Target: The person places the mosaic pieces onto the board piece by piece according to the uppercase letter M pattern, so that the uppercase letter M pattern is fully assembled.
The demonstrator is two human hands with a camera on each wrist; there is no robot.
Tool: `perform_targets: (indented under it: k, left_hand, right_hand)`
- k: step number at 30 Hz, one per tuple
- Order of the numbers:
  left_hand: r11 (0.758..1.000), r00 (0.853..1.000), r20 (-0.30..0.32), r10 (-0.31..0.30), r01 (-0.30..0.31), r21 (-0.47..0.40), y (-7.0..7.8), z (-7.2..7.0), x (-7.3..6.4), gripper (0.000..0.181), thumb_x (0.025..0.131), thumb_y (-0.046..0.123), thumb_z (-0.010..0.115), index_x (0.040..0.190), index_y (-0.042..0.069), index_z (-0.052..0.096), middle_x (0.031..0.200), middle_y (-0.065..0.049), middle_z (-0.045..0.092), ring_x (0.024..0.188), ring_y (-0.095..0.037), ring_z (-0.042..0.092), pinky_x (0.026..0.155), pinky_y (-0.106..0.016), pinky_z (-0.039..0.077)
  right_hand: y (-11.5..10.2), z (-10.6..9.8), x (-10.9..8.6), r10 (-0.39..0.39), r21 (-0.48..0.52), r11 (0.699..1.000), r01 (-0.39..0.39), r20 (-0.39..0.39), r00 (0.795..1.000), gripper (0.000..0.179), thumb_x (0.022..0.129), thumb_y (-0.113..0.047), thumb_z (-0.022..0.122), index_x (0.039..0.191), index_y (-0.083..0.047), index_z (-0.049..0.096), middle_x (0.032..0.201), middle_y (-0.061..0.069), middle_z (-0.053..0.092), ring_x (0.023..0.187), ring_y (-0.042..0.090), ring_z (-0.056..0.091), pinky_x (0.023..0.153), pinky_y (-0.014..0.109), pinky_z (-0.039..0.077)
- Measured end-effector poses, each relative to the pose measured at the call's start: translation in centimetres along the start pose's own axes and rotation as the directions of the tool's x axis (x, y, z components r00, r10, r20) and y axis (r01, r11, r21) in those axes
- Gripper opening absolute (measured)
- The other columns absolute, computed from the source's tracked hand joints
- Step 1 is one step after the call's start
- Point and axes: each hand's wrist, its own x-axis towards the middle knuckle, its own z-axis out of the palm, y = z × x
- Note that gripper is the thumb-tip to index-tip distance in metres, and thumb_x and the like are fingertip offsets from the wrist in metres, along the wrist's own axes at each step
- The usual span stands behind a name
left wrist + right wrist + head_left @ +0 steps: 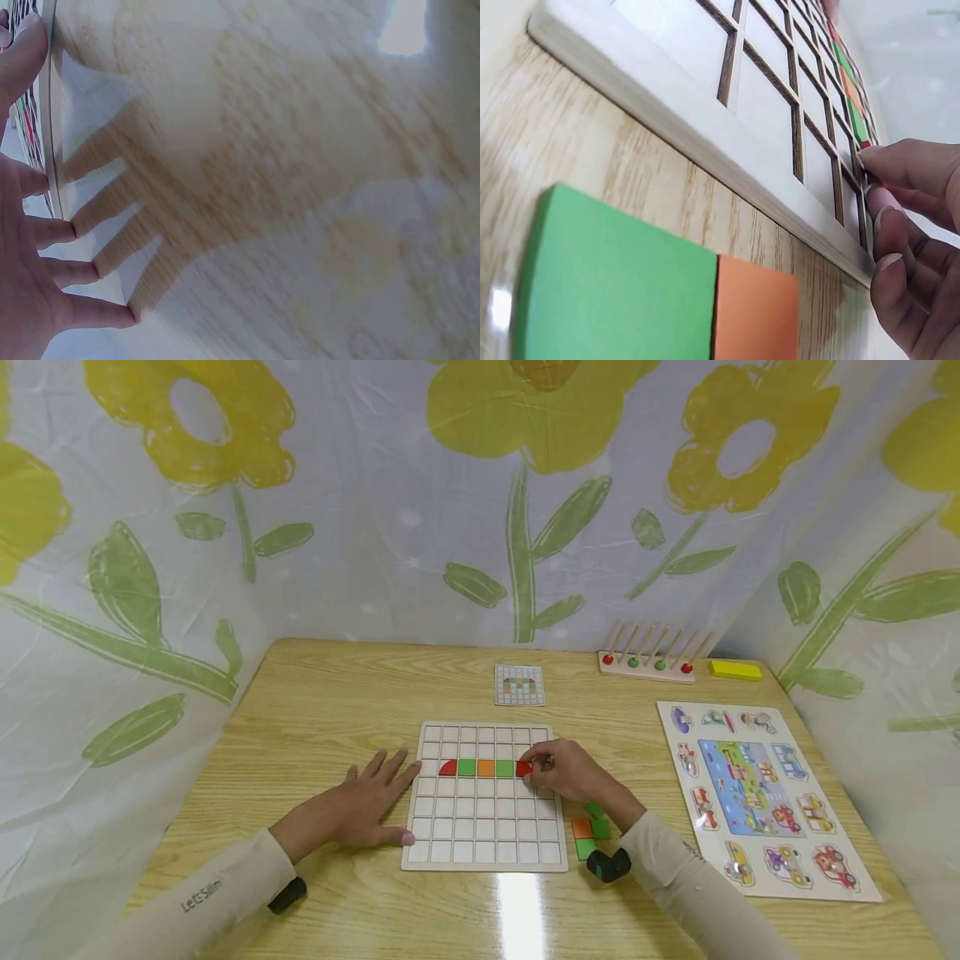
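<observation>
A white grid board (pixel 486 831) lies on the wooden table. One of its upper rows holds a red round-edged piece (pixel 448 768), a green square (pixel 467 767), an orange square (pixel 486 767) and another green square (pixel 506 768). At that row's right end my right hand (pixel 566 770) pinches a second red piece (pixel 522 769) between thumb and finger, down at the grid; the fingers partly hide it. My left hand (pixel 360 810) lies palm down with fingers spread, its thumb and fingertips at the board's left edge.
Loose green (pixel 622 277) and orange (pixel 756 311) squares lie right of the board, under the right forearm. Behind the board is a small pattern card (pixel 520 699). A peg stand (pixel 647 670), a yellow block (pixel 735 671) and a picture puzzle (pixel 757 793) occupy the right side.
</observation>
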Motion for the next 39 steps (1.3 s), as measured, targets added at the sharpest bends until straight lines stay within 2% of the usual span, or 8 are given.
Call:
perform_targets:
  k: [9, 15, 25, 34, 39]
  left_hand:
    - [1.0, 1.0, -0.002, 0.001, -0.001, 0.003, 0.05, -0.09, 0.01, 0.105, 0.089, 0.071, 0.057, 0.161, 0.006, 0.017, 0.166, -0.027, 0.011, 0.148, -0.056, 0.014, 0.103, -0.079, 0.026]
    - [1.0, 1.0, -0.005, 0.002, -0.002, 0.007, 0.05, -0.01, 0.01, 0.104, 0.09, 0.071, 0.057, 0.162, 0.007, 0.017, 0.166, -0.026, 0.011, 0.149, -0.056, 0.014, 0.104, -0.079, 0.026]
    - [1.0, 1.0, 0.009, -0.001, 0.001, 0.006, -0.01, 0.02, 0.18, 0.104, 0.09, 0.07, 0.057, 0.162, 0.008, 0.016, 0.166, -0.025, 0.01, 0.149, -0.055, 0.012, 0.104, -0.08, 0.025]
    - [1.0, 0.999, 0.033, -0.011, 0.012, -0.008, -0.13, -0.12, 0.19, 0.106, 0.089, 0.072, 0.056, 0.162, 0.008, 0.015, 0.167, -0.024, 0.007, 0.15, -0.054, 0.01, 0.104, -0.08, 0.023]
    - [1.0, 0.999, 0.047, -0.012, 0.012, -0.012, -0.17, -0.18, 0.26, 0.108, 0.088, 0.073, 0.057, 0.162, 0.008, 0.013, 0.167, -0.025, 0.006, 0.15, -0.055, 0.009, 0.104, -0.081, 0.023]
  right_hand:
    - [0.31, -0.02, 0.19, -0.004, -0.003, 1.0, 0.004, -0.006, 1.0, 0.017, 0.088, -0.008, 0.076, 0.105, -0.009, 0.073, 0.078, -0.002, 0.059, 0.069, 0.011, 0.051, 0.062, 0.023, 0.041]
    - [0.15, -0.09, 0.2, 0.019, -0.012, 1.0, -0.019, -0.01, 1.0, 0.015, 0.089, -0.008, 0.075, 0.103, -0.011, 0.074, 0.079, -0.002, 0.058, 0.072, 0.012, 0.051, 0.065, 0.025, 0.042]
    - [-0.29, -0.11, 0.13, 0.062, -0.004, 0.998, -0.062, -0.018, 0.998, 0.016, 0.087, -0.009, 0.077, 0.103, -0.011, 0.074, 0.078, -0.001, 0.058, 0.07, 0.012, 0.051, 0.061, 0.024, 0.041]
    - [-0.43, -0.09, 0.06, 0.056, -0.038, 0.998, -0.057, -0.025, 0.998, 0.017, 0.087, -0.012, 0.079, 0.104, -0.01, 0.075, 0.076, -0.002, 0.059, 0.069, 0.011, 0.051, 0.062, 0.023, 0.041]
    - [-0.3, -0.3, -0.08, 0.041, -0.019, 0.999, -0.042, -0.017, 0.999, 0.018, 0.088, -0.013, 0.078, 0.105, -0.01, 0.075, 0.077, -0.002, 0.059, 0.069, 0.011, 0.051, 0.06, 0.023, 0.04]
